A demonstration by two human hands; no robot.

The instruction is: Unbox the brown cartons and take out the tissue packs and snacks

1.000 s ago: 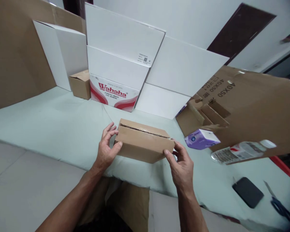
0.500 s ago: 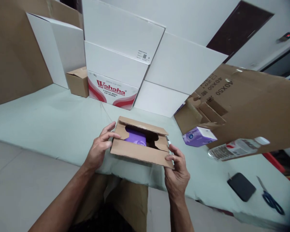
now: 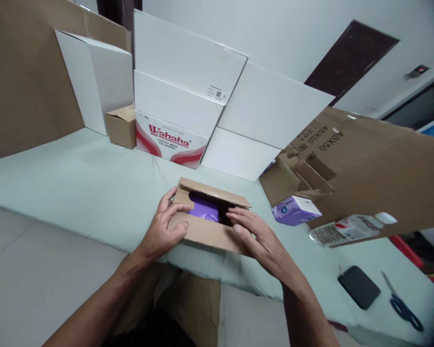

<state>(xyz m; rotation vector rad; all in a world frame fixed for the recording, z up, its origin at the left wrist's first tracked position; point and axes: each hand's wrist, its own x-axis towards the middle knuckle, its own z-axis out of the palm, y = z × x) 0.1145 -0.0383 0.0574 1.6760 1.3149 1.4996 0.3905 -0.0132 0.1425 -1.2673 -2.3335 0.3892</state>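
Observation:
A small brown cardboard box (image 3: pixel 210 236) lies at the front edge of the table with its long flaps partly raised. Through the gap between them shows a purple pack (image 3: pixel 203 208) inside, towards the left end. My left hand (image 3: pixel 166 226) grips the box's left end, fingers over the short flap and thumb on the front flap. Across the right end lies my right hand (image 3: pixel 255 233), its fingers stretched out to the edge of the opening and holding nothing. What the right fingertips touch inside the dark gap is hard to make out.
To the right are a purple-and-white carton (image 3: pixel 296 210), an open cardboard box (image 3: pixel 278 180), a water bottle (image 3: pixel 350 229), a black flat object (image 3: pixel 359 286) and scissors (image 3: pixel 401 303). Stacked white boxes (image 3: pixel 188 86) and a small brown box (image 3: pixel 122 129) stand at the back.
My right hand has left the box's outer right corner and moved left over its top, fingers now at the opening. My left thumb has come onto the front flap.

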